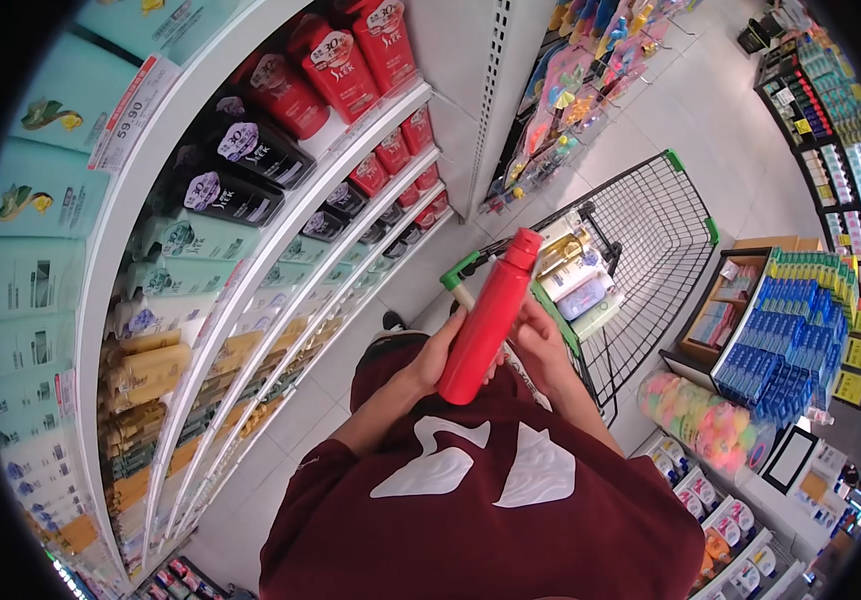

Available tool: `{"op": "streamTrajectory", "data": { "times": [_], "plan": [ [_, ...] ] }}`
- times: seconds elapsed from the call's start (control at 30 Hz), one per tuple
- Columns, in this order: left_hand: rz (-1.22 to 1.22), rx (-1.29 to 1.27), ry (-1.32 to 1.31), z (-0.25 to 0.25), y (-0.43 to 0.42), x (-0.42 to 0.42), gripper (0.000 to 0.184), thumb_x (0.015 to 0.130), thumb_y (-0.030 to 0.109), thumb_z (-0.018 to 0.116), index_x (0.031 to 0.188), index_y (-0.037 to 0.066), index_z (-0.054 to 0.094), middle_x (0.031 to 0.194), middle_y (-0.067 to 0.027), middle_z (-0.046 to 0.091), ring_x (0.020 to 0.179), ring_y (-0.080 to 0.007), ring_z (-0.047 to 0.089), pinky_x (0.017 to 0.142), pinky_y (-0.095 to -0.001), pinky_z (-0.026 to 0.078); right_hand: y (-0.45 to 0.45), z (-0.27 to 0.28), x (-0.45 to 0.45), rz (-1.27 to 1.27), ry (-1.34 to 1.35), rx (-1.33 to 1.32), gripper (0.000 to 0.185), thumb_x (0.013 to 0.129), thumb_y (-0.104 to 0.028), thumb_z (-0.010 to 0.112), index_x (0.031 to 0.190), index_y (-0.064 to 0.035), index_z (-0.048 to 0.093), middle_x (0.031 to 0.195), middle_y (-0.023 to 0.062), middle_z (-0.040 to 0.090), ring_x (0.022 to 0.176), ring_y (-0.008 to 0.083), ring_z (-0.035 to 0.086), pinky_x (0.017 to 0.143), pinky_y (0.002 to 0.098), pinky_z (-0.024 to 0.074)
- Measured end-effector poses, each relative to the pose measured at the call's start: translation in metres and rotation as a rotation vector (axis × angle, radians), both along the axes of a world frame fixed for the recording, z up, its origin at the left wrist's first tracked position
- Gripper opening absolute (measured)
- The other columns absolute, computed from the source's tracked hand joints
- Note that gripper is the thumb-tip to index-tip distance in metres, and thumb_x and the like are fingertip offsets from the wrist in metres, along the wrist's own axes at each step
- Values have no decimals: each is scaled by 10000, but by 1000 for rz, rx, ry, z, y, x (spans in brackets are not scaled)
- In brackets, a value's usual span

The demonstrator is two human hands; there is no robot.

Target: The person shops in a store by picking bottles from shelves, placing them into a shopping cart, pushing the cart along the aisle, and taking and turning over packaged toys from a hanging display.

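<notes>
A plain red bottle (485, 325) with a red cap is tilted in front of my chest, its cap end pointing up and to the right. My left hand (436, 357) is closed around its left side, the thumb along the edge and fingertips showing behind the lower part. On the other side, my right hand (542, 347) has curled fingers against the bottle near its upper half; part of them is hidden behind it. Just beyond the hands stands a shopping cart (640, 215) with a green-and-white handle, holding several bottles (582, 280) at its near end.
Curved shelves on my left carry red bottles (335, 75), black bottles (233, 200) and pale green packs (35, 200). Colourful hanging packets (575, 85) line the aisle ahead. To the right are blue boxes (780, 335) and a bag of pastel puffs (695, 420).
</notes>
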State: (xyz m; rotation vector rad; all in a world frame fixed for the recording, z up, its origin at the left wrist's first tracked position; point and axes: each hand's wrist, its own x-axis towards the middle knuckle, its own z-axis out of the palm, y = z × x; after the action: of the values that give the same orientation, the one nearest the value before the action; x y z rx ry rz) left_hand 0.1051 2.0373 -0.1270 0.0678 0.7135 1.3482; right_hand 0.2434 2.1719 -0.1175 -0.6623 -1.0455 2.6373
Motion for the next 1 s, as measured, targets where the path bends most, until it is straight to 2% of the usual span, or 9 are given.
{"op": "streamTrajectory", "data": {
  "times": [0.2,0.27,0.3,0.43,0.5,0.67,0.8,0.87,1.0],
  "plan": [
    [-76,-118,439,6,26,6,548,1052,465,386,1268,5,591,1033,-160,703,864,-264,702,804,-335,530,-15,-17,14,-154,-78,-23,691,819,-286,792,1363,-16,463,1201,100,609,1116,204,592,992,373,463],
    [-250,-32,1235,12,35,4,493,1013,431,482,1262,25,607,1026,-195,711,927,-332,700,834,-408,523,-12,-31,26,-277,-145,-63,582,830,-252,770,1290,-7,511,1170,105,625,1107,207,604,990,377,467],
    [-352,-54,1224,17,41,5,476,973,407,546,1268,38,601,986,-225,701,955,-370,681,842,-442,516,-10,-33,33,-330,-197,-104,497,850,-249,742,1232,-3,539,1153,109,630,1085,215,612,971,386,478],
    [-527,-57,1360,13,63,10,373,936,292,619,1155,-10,638,989,-204,703,911,-356,684,856,-410,515,14,-70,68,-560,-373,-254,417,906,-353,681,1169,-60,545,1063,72,626,1006,207,616,938,410,478],
    [-382,208,1755,-34,72,13,315,909,265,631,1098,14,650,1028,-165,678,1028,-335,635,958,-429,460,29,-101,91,-725,-427,-331,480,902,-443,662,1192,-87,523,1037,80,629,998,244,620,951,436,472],
    [-427,320,1945,-104,95,22,359,891,255,638,1169,28,608,1221,-127,594,1253,-296,487,1086,-483,328,48,-142,137,-931,-402,-390,426,916,-444,650,1160,-113,538,1017,35,626,982,197,616,926,399,482],
    [-499,236,1923,-124,90,30,403,876,261,656,1204,38,588,1282,-122,547,1296,-302,448,1026,-492,390,53,-168,160,-1042,-472,-400,369,914,-360,683,1156,-109,561,1032,24,643,935,162,621,861,338,506],
    [-532,238,1933,-123,84,34,404,870,261,663,1200,43,582,1288,-115,531,1305,-300,438,984,-499,421,56,-187,166,-1048,-538,-314,324,905,-312,703,1121,-112,568,953,1,653,807,111,632,636,256,503],
    [-575,269,1930,-117,86,30,397,838,196,658,1199,51,580,1275,-97,535,1299,-298,446,935,-450,466,72,-223,166,-991,-612,-392,324,889,-305,718,1113,-111,587,900,14,664,737,155,643,662,305,532]
  ]
}}
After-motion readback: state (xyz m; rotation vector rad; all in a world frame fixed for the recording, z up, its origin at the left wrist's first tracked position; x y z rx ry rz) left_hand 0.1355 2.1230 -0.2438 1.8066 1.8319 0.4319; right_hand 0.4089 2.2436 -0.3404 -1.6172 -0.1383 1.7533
